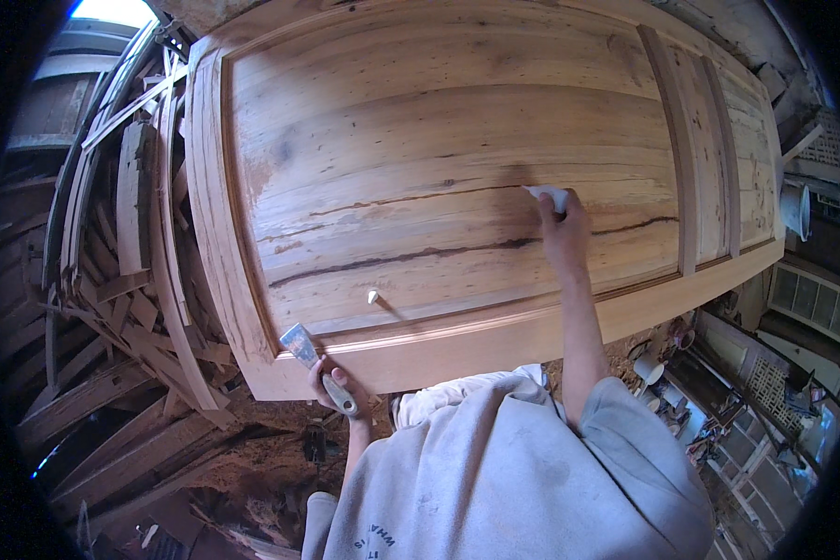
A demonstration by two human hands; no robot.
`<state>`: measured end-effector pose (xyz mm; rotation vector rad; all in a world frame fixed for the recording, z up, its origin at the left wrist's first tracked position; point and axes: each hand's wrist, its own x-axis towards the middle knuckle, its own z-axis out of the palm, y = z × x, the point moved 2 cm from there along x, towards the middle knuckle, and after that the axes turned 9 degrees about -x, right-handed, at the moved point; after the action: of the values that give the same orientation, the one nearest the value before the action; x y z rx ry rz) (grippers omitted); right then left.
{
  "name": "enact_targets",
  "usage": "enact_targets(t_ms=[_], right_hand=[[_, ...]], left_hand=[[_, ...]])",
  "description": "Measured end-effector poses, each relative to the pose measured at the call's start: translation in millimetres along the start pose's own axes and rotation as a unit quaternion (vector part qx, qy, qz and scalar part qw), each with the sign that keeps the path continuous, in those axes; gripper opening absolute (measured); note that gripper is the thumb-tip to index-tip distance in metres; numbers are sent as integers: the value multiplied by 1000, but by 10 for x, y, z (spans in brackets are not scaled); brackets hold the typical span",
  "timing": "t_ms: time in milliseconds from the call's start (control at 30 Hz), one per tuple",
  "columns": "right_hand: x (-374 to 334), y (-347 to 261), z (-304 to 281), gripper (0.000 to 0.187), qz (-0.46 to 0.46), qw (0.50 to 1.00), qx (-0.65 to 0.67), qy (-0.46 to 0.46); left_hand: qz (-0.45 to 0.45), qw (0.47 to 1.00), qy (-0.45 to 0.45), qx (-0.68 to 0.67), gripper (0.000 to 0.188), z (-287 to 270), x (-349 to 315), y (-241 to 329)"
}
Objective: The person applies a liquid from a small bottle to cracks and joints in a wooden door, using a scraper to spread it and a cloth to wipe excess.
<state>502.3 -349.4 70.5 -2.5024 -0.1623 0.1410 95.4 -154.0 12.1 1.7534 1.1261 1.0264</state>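
A large wooden door-like panel [457,121] with a raised frame lies in front of me, dark cracks running along its boards. My right hand [567,233] is closed around a small white bottle with a pointed nozzle [549,195]. The nozzle tip is at a thin crack near the panel's middle; whether it touches the wood I cannot tell. By the panel's near left edge, my left hand [334,385] grips a putty knife [301,345], its wide blade pointing up over the frame. A small pale cap-like piece [373,297] stands on the panel between my hands.
Long boards and offcuts [135,205] are heaped on the left. Sawdust [271,429] covers the floor by the near edge. On the right are a white bucket [795,213], a pale cup-like container [649,369] and old window frames [756,467]. Raised crosspieces [677,140] divide the panel's right part.
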Motion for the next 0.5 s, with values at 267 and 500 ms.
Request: enact_targets(t_ms=[267,500], right_hand=[[25,170,-23,27,0,999,-32,7],[123,585,-165,18,203,907,367,-29]], left_hand=[[-1,1000,4,-4,41,3,-32,5],[-10,998,22,-51,41,-5,-71,-23]])
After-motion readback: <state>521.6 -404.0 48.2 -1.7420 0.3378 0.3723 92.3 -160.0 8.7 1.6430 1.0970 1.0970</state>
